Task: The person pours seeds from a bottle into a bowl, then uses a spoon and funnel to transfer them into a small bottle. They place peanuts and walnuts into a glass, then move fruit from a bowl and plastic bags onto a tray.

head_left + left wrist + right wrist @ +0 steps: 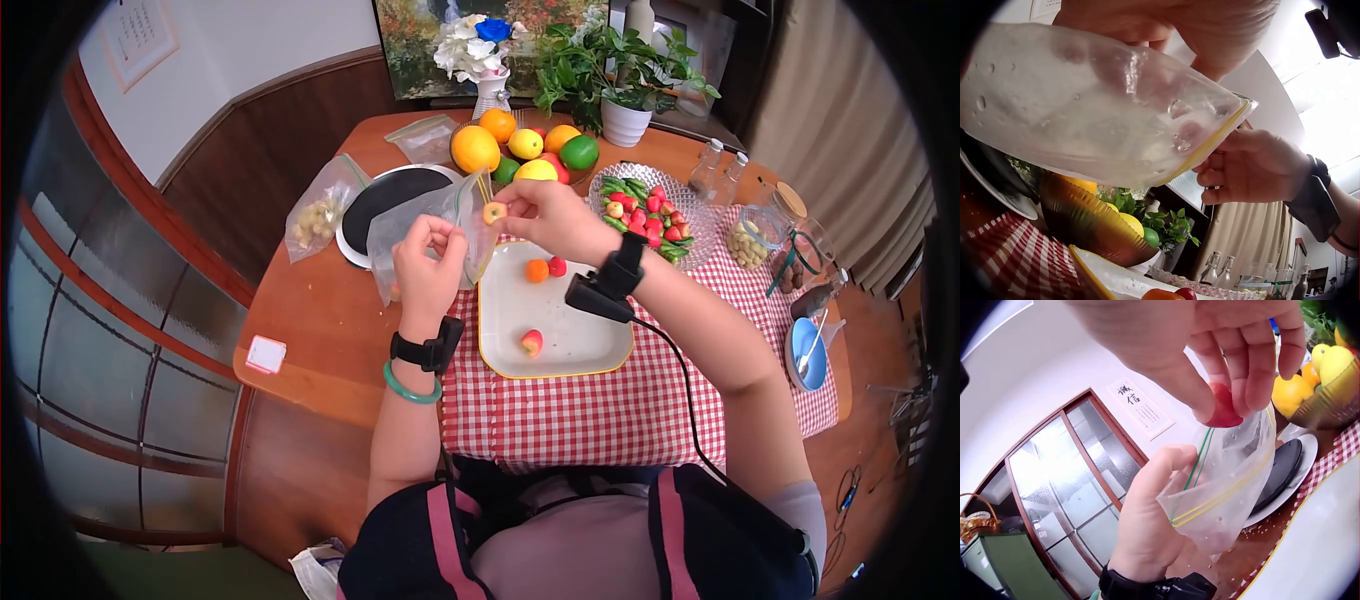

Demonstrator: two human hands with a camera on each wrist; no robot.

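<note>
My left hand [428, 275] grips a clear zip bag [1219, 515] by its edge, its mouth spread apart between green and yellow seal strips. At that mouth my right hand [555, 218] pinches a small red-and-yellow apple [494, 212] between thumb and fingers; its red side [1225, 407] shows in the right wrist view. Through the cloudy, wet-looking plastic in the left wrist view, reddish shapes show. Below my hands lies a white yellow-rimmed tray [500, 355], bearing an orange fruit [537, 271], a small red fruit [557, 266] and another small apple [532, 343].
Behind the tray stands a fruit bowl [1085, 215]. Right of it is a glass dish [605, 183] of small apples and green peppers. Farther right are a jar [750, 240] and blue bowl [806, 352]. At left lie a black-topped round plate [385, 208] and a filled bag [318, 220].
</note>
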